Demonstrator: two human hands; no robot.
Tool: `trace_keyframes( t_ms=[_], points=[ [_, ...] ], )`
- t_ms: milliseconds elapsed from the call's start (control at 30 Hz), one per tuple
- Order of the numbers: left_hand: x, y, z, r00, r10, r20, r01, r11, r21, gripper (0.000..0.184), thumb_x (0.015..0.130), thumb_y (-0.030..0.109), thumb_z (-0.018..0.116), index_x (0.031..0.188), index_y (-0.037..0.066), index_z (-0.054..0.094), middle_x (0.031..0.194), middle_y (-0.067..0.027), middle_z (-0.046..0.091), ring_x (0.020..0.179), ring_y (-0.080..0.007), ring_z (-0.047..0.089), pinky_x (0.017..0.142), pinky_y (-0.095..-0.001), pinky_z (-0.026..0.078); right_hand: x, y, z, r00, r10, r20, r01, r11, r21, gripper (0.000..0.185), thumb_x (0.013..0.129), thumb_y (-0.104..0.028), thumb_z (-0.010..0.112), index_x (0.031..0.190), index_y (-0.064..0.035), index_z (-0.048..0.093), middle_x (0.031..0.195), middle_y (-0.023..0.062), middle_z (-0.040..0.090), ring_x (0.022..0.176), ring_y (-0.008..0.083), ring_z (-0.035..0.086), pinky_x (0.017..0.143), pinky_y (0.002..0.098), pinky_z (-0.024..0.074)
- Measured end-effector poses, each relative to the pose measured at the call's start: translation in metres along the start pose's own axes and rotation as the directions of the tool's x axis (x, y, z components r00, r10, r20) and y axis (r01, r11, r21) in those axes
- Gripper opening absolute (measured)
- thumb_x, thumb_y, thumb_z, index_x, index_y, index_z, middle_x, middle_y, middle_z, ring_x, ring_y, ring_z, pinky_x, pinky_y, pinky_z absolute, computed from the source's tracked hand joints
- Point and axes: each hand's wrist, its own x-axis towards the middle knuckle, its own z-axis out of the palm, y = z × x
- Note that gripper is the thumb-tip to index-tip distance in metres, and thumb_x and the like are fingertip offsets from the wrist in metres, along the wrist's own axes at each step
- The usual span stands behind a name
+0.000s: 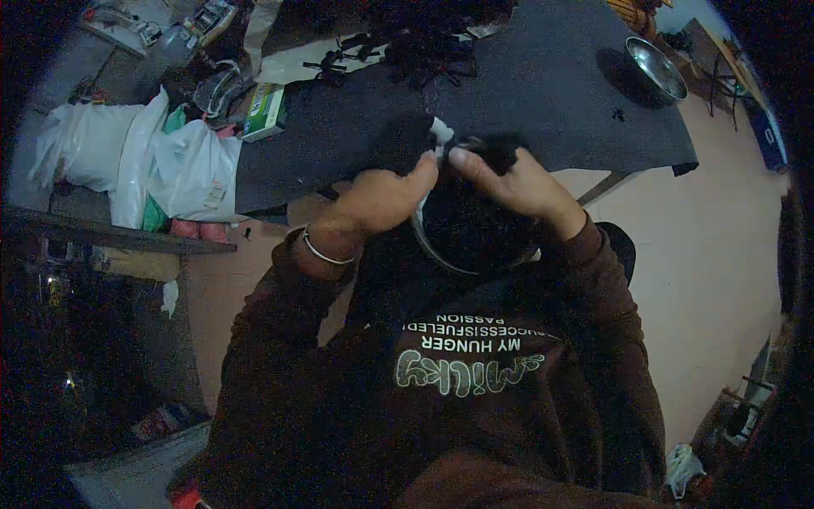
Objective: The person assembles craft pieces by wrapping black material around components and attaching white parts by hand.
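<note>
In front of my chest, my left hand (377, 199) is closed, thumb and fingers pinching a small black-and-white piece (442, 131). My right hand (517, 182) meets it from the other side, its thumb pressed close to the same piece. Some dark material beside the right fingers is smeared by motion, so its kind is unclear. Below both hands, a round, shiny rim (454, 269) shows on my lap, around dark contents that I cannot make out. Several small black pieces (339, 58) lie farther back on the table, by a larger dark heap (424, 51).
A dark cloth (543, 93) covers the table. At its right edge rests a metal dish (655, 69). White plastic bags (195, 165) and a green-and-white box (265, 111) stand to the left. Pale floor (687, 280) lies beyond the table's right side, with a bag (683, 469) on it.
</note>
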Motion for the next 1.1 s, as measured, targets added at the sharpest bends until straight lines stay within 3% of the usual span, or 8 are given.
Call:
trace_keyframes(
  t_ms=[100, 167, 200, 267, 367, 533, 900, 1100],
  points=[
    [0.029, -0.040, 0.016, 0.865, 0.461, -0.196, -0.421, 0.881, 0.214, 0.034, 0.083, 0.026, 0.034, 0.101, 0.000, 0.047, 0.095, -0.0221, 0.052, 0.092, -0.0287, 0.051, 0.080, -0.0351, 0.040, -0.001, 0.002, 0.002, 0.955, 0.277, 0.102, -0.254, 0.948, -0.190, 0.035, 0.084, -0.034, 0.039, 0.076, -0.0021, 0.053, 0.061, 0.0017, 0.050, 0.057, 0.0096, 0.045, 0.053, 0.0250, 0.0377],
    [0.032, -0.049, 0.015, 0.347, 0.925, 0.153, -0.261, -0.062, 0.963, 0.032, 0.082, 0.025, 0.036, 0.097, 0.000, 0.049, 0.095, -0.0200, 0.053, 0.091, -0.0264, 0.052, 0.079, -0.0321, 0.041, -0.003, 0.003, 0.009, 0.982, 0.169, 0.083, -0.160, 0.982, -0.103, 0.040, 0.085, -0.036, 0.035, 0.072, -0.0025, 0.051, 0.056, 0.0020, 0.047, 0.054, 0.0100, 0.043, 0.050, 0.0258, 0.0362],
    [0.033, -0.050, 0.015, 0.349, 0.925, 0.152, -0.259, -0.061, 0.964, 0.032, 0.082, 0.025, 0.036, 0.097, 0.000, 0.049, 0.095, -0.0200, 0.053, 0.091, -0.0264, 0.052, 0.079, -0.0321, 0.041, -0.003, 0.000, 0.011, 0.982, 0.166, 0.085, -0.157, 0.982, -0.103, 0.040, 0.085, -0.036, 0.035, 0.072, -0.0025, 0.051, 0.056, 0.0020, 0.047, 0.054, 0.0100, 0.043, 0.050, 0.0258, 0.0362],
    [0.023, -0.037, 0.009, 0.605, 0.796, -0.028, -0.516, 0.418, 0.748, 0.030, 0.081, 0.023, 0.036, 0.095, 0.000, 0.049, 0.093, -0.0180, 0.053, 0.088, -0.0257, 0.053, 0.076, -0.0317, 0.042, -0.004, -0.007, 0.016, 0.998, 0.041, 0.042, -0.045, 0.994, 0.103, 0.042, 0.085, -0.038, 0.034, 0.071, -0.0028, 0.051, 0.056, 0.0022, 0.047, 0.053, 0.0098, 0.044, 0.049, 0.0246, 0.0356],
    [0.016, -0.025, 0.002, 0.909, 0.416, 0.009, -0.416, 0.908, 0.052, 0.027, 0.081, 0.021, 0.036, 0.093, 0.000, 0.049, 0.090, -0.0151, 0.055, 0.085, -0.0246, 0.054, 0.070, -0.0310, 0.044, -0.002, -0.008, 0.015, 0.990, 0.088, 0.114, -0.109, 0.976, 0.188, 0.043, 0.085, -0.040, 0.033, 0.072, -0.0035, 0.052, 0.056, 0.0010, 0.047, 0.053, 0.0091, 0.044, 0.048, 0.0231, 0.0348],
    [0.023, -0.035, 0.006, 0.722, 0.691, -0.040, -0.675, 0.715, 0.180, 0.030, 0.081, 0.024, 0.035, 0.093, 0.000, 0.049, 0.088, -0.0157, 0.055, 0.082, -0.0254, 0.054, 0.069, -0.0318, 0.043, -0.001, -0.009, 0.011, 0.988, 0.067, 0.141, -0.093, 0.979, 0.184, 0.039, 0.085, -0.037, 0.034, 0.073, -0.0038, 0.051, 0.058, 0.0004, 0.048, 0.055, 0.0097, 0.044, 0.051, 0.0243, 0.0366],
    [0.026, -0.037, 0.032, 0.781, 0.612, -0.125, -0.557, 0.773, 0.305, 0.049, 0.077, 0.041, 0.040, 0.099, -0.001, 0.050, 0.097, -0.0210, 0.051, 0.093, -0.0301, 0.049, 0.083, -0.0370, 0.035, -0.011, 0.003, 0.029, 0.995, -0.038, -0.090, 0.055, 0.979, 0.196, 0.040, 0.085, -0.038, 0.032, 0.077, -0.0028, 0.051, 0.062, 0.0020, 0.049, 0.059, 0.0104, 0.046, 0.056, 0.0254, 0.0398],
    [0.038, -0.034, 0.019, 0.921, 0.373, -0.116, -0.365, 0.927, 0.086, 0.063, 0.073, 0.054, 0.040, 0.102, -0.001, 0.050, 0.102, -0.0237, 0.049, 0.099, -0.0329, 0.046, 0.089, -0.0393, 0.031, -0.014, -0.025, -0.022, 0.940, 0.340, 0.024, -0.339, 0.939, -0.052, 0.041, 0.080, -0.043, 0.042, 0.073, -0.0049, 0.055, 0.063, 0.0003, 0.051, 0.056, 0.0096, 0.046, 0.051, 0.0225, 0.0374]
  ],
)
